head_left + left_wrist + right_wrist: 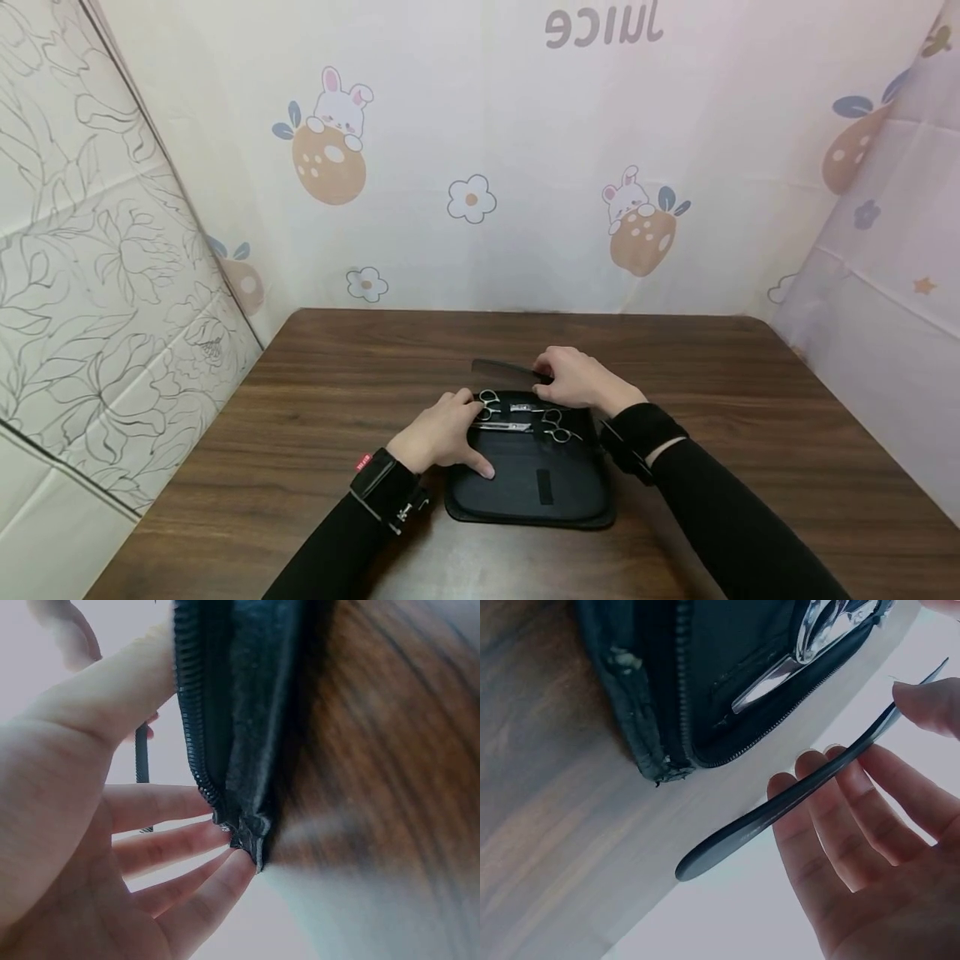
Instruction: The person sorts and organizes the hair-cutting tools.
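A black zip case (502, 492) lies unfolded on the table with two pairs of silver scissors (504, 427) in it, finger rings at opposite ends. My left hand (442, 433) rests on the case's left side, thumb laid over its face. In the left wrist view its nearly straight fingers touch a corner beside the zip (191, 712). Beyond the far edge, my right hand (577, 379) pinches a black comb (498, 365) between thumb and fingers. The right wrist view shows the comb (757, 817) slanting across the fingertips, its rounded end pointing away from the palm.
The brown wooden table (330, 375) extends around the case. A patterned curtain (480, 125) hangs behind its back edge, with a flower-drawn panel (112, 250) at the left and another hanging cloth (892, 275) at the right. A black strap loop (544, 487) crosses the case's near half.
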Tool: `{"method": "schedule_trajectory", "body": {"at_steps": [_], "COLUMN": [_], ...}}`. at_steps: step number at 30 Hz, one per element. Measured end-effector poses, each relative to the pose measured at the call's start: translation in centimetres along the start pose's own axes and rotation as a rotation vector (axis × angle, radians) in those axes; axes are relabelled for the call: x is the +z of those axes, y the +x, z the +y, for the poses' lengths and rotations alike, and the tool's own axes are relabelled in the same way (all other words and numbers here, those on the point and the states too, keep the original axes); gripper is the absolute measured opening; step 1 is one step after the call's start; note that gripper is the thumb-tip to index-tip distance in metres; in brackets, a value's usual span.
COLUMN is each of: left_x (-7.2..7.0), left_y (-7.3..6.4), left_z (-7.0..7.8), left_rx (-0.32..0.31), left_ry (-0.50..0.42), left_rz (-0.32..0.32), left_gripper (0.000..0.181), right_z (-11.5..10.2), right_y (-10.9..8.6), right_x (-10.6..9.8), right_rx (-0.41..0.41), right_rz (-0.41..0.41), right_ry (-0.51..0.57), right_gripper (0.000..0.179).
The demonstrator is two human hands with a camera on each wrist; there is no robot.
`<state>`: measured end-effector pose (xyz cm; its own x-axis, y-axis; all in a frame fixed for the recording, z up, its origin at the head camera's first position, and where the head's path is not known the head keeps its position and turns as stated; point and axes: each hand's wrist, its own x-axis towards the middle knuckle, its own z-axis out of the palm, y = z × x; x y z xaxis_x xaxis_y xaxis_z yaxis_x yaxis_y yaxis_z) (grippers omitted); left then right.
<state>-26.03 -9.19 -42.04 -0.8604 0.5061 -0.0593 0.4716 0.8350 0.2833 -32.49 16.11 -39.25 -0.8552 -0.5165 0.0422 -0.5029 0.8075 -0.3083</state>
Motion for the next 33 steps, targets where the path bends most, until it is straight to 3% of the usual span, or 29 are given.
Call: {"method": "schedule_trajectory", "body": {"at_steps": [8, 33], "left_x": [-0.1, 0.1], "left_y": [0.0, -0.1], "left_z": [0.0, 0.0], "left_rx": [-0.015, 0.001], "left_ry": [-0.019, -0.018], "left_rz": [-0.002, 0.008], "left_gripper": [0.100, 0.099], "right_z": [-1.0, -1.8], "right_y": [-1.1, -4.1], "right_x": [0.1, 0.9], "right_rx": [-0.011, -0.029], "right_rz": [0.059, 0.097], "right_ry": [0.006, 0.069], "right_gripper": [0.032, 0.029]}}
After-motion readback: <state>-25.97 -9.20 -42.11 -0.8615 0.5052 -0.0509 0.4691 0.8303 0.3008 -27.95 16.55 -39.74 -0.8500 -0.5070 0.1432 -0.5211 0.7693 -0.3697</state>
